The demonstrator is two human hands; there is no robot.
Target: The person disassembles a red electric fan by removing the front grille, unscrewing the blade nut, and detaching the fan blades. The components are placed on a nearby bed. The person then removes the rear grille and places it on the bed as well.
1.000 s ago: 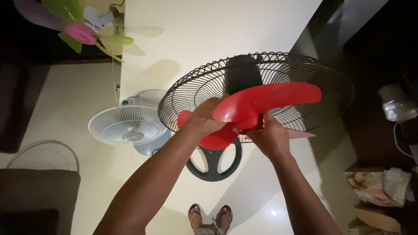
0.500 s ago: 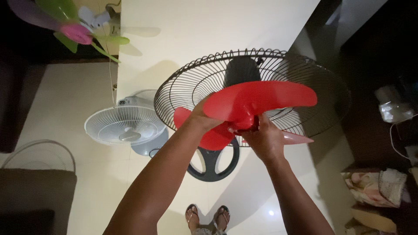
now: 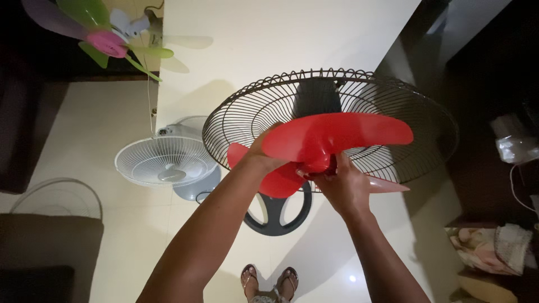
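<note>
Now both hands grip the red blade in front of the black grille, left hand on a vane, right hand clasping its hub.

A clear plastic bag at the right edge — a patterned bundle below it.

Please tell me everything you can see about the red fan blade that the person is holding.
The red fan blade looks like glossy plastic, one piece with broad curved vanes around a round hub. It lies roughly level in front of the black wire guard, near its middle. The left hand reaches under one vane from behind; the right hand grips at the hub from below. One vane tip looks paler and half see-through.
</note>
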